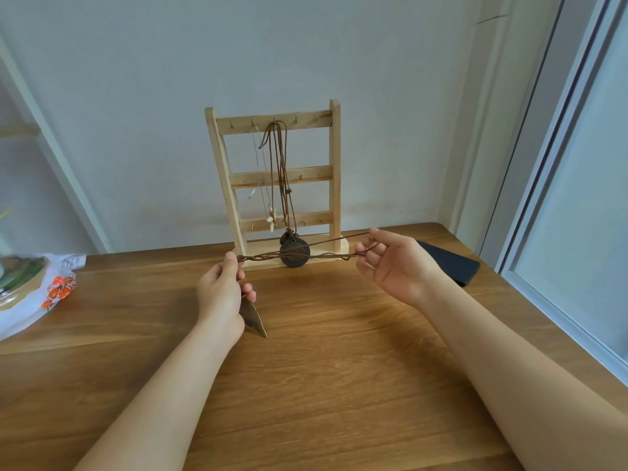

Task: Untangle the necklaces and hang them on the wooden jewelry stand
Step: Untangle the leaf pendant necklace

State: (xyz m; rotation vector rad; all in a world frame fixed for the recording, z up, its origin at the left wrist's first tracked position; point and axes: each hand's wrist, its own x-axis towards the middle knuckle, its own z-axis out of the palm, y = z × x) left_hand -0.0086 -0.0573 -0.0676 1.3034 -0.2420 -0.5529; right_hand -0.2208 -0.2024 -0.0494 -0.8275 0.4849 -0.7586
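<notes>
A brown cord necklace [326, 256] stretches twisted between my hands, just in front of the wooden jewelry stand [334, 185]. My left hand [221, 290] pinches the cord's left end, and a bronze leaf-shaped pendant [254, 317] hangs below that hand. My right hand [390, 263] holds the cord's other end looped over its curled fingers, palm up. On the stand's top rail hang a brown cord necklace with a dark round pendant [294, 254] and a thin pale necklace with small white charms [271, 219].
The stand sits at the back of a wooden table [323, 368] against a white wall. A dark phone [448, 263] lies behind my right hand. A plastic bag with orange print [51, 290] lies at the left edge. A window frame runs along the right.
</notes>
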